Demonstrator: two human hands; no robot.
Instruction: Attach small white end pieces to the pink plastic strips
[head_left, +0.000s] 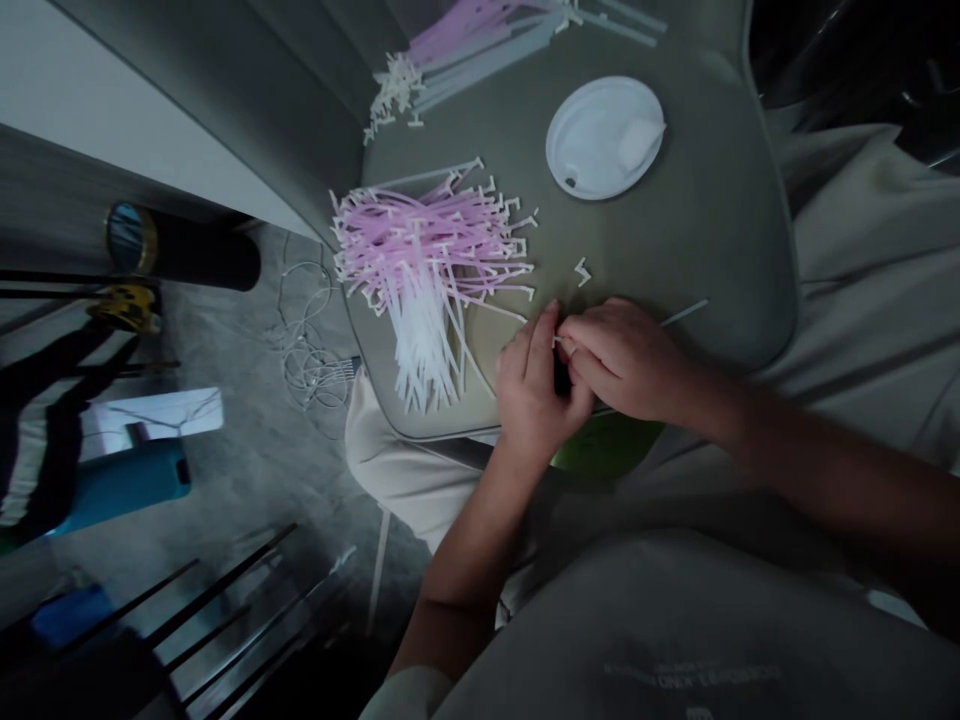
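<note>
My left hand and my right hand meet at the near edge of a grey-green seat, both closed with fingertips pinched together. Between them shows the tip of a small white plastic connector; the fingers hide most of it. A thin white tube sticks out from behind my right hand. Left of my hands lies a heap of thin pink tubes with small white end pieces, with a bundle of white tubes over it. Loose white connectors lie just beyond my fingers.
A white plastic lid holding a small white piece lies farther back on the seat. More pink and white tubes lie at the far side. On the floor to the left are tangled cable, a black cylinder and a teal case.
</note>
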